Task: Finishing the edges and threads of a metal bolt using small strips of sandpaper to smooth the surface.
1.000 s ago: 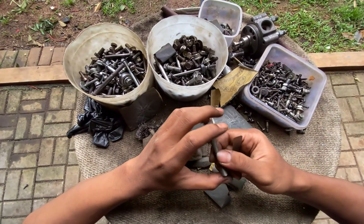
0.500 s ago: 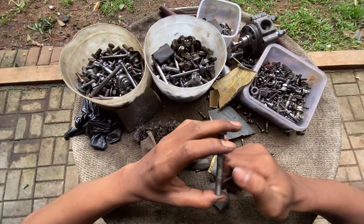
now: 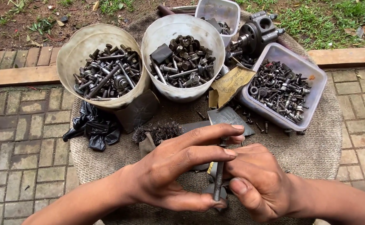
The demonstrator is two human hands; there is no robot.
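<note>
My left hand [image 3: 178, 171] and my right hand [image 3: 253, 179] meet over a round burlap-covered surface [image 3: 315, 150]. Between them stands a long threaded bolt [image 3: 219, 183], roughly upright. The left hand's fingertips touch its upper part and the left thumb sits at its lower end. My right hand curls around the bolt from the right, with a small dark piece of abrasive paper [image 3: 209, 189] at the bolt's lower end. How firmly each hand grips is partly hidden by the fingers.
Behind the hands stand two round tubs of bolts [image 3: 103, 75] [image 3: 182, 62], a rectangular plastic box of small hardware [image 3: 282, 89], a smaller box [image 3: 220, 16] and a metal engine part [image 3: 255, 35]. A wire brush [image 3: 157, 133], sandpaper sheets [image 3: 228, 116], a black bag [image 3: 93, 127] lie nearby. Brick paving surrounds it.
Both hands have shifted slightly toward me and lower. The bolt has turned more upright between them, and the left fingers have slid along it.
</note>
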